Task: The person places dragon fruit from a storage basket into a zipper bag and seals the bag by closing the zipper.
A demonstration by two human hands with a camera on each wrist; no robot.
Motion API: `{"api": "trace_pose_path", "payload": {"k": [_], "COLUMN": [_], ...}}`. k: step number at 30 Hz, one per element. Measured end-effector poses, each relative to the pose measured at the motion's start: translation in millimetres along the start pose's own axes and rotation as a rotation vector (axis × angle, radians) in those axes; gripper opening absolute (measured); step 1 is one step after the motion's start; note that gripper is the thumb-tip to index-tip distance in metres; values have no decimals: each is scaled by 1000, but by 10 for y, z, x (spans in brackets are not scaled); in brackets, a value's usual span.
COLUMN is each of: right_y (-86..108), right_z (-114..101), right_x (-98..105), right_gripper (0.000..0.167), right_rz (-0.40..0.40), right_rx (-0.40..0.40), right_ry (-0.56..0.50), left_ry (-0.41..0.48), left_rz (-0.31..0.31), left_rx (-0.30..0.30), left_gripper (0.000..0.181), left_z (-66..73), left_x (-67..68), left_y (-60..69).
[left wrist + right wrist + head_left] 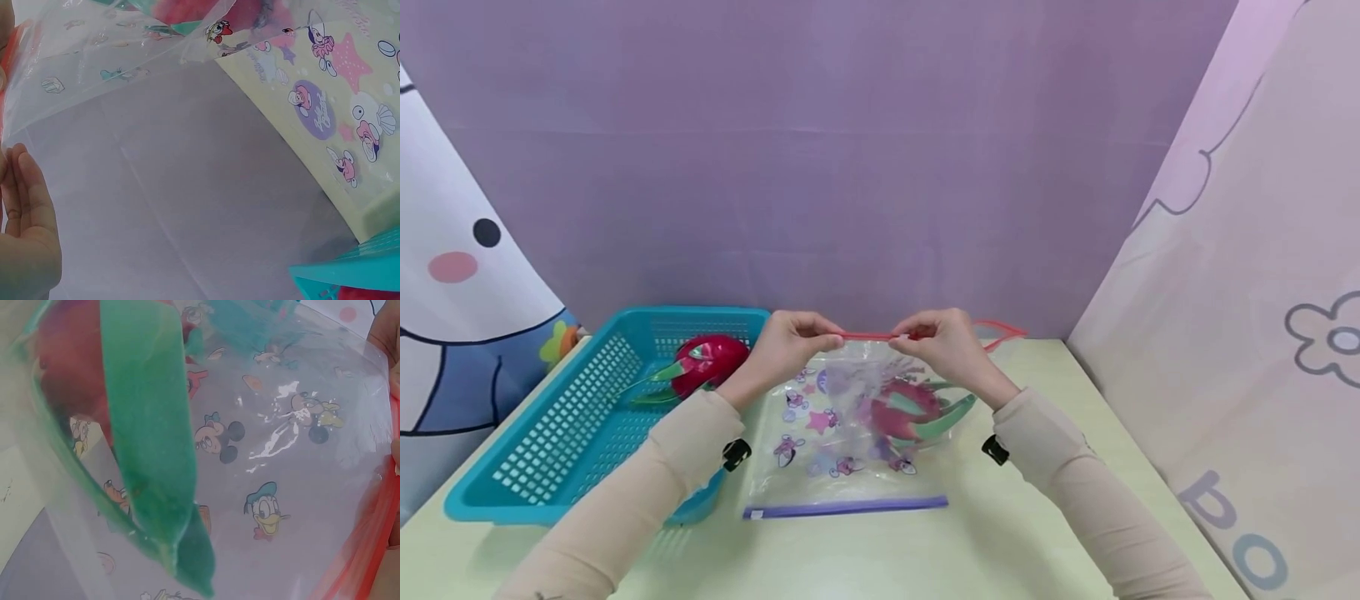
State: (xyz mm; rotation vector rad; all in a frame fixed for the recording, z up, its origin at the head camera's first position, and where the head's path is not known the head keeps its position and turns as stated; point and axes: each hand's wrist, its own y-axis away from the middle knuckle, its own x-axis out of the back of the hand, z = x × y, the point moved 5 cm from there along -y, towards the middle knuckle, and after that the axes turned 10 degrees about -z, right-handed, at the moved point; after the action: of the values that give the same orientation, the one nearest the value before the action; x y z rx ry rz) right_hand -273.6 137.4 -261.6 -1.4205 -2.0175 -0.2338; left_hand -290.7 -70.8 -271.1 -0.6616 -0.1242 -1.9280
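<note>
Both hands raise a clear cartoon-printed zip bag by its red zip strip. My left hand pinches the strip between thumb and fingers at its left part. Farther right, my right hand pinches the same strip. Inside the raised bag is a red imitation fruit with long green leaves, resembling a dragon fruit. Behind and below it, a second clear bag with pink and purple sea prints lies on the table, its purple zip strip toward me. The raised bag partly covers it.
A teal plastic basket stands on the left of the pale table, holding a similar red, green-leaved fruit. A purple curtain hangs behind the table, and a printed white cloth borders the right side.
</note>
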Motion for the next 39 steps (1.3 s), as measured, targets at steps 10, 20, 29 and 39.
{"api": "trace_pose_path", "payload": {"k": [10,20,29,39], "right_y": [23,33,43,72], "right_z": [-21,0,31,15], "right_x": [42,60,70,91], "right_gripper": [10,9,8,9], "right_rz": [17,30,34,41], "right_rx": [-2,-5,-16,-32], "right_ry": [30,41,42,48], "left_ry": [-15,-18,-20,-16], "left_rz": [-6,1,1,3], "left_rx": [21,19,21,32], "left_gripper": [16,16,16,16], "left_z": [29,1,-5,-41], "left_x": [29,52,69,105], "left_y": [19,19,9,-14]}}
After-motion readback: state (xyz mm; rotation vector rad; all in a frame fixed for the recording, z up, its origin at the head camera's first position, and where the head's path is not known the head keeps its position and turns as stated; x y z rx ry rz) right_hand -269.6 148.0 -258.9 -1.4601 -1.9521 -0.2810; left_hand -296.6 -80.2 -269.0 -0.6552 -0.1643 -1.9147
